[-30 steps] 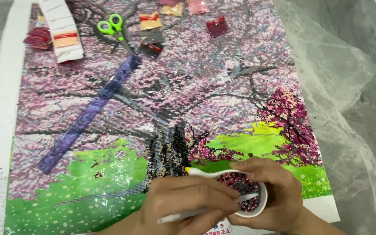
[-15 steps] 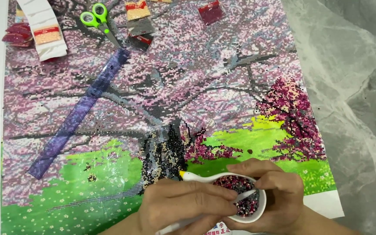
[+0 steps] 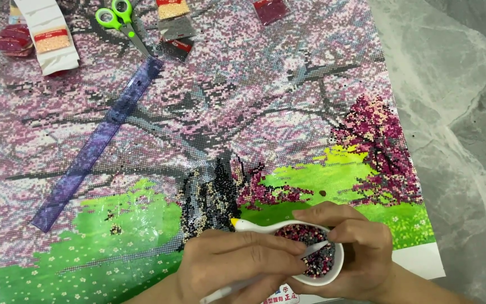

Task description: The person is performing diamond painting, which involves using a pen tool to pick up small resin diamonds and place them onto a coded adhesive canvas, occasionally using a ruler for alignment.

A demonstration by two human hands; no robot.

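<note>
In the head view, a white bowl-shaped tray [image 3: 333,269] with a pointed spout tipped in yellow is seen at the lower middle of the frame, resting over the bottom edge of a large bead-mosaic canvas [image 3: 209,112]. The tray is cupped by the right hand [image 3: 355,247], whose fingers are curled around its far and right rim, so the hand is closed about it. The tray is filled with small dark red, pink and grey beads [image 3: 310,253].

A white pen-like applicator [image 3: 265,276] is gripped by the left hand [image 3: 232,264], fingers folded over the shaft; its tip is laid into the beads inside the tray. The two hands are set touching or nearly touching each other across the tray.

The canvas is printed with a pink blossoming tree, a dark trunk and bright green grass, and part of the trunk and a bush at the right are already covered with beads. A translucent purple ruler [image 3: 94,146] is laid slantwise across the left half. Green-handled scissors [image 3: 120,22] are placed near the top, just above the ruler's upper end. Small bead packets [image 3: 52,40] in orange, red and grey are scattered along the top edge. A grey marbled surface [image 3: 457,112] is seen at the right, under the canvas.
</note>
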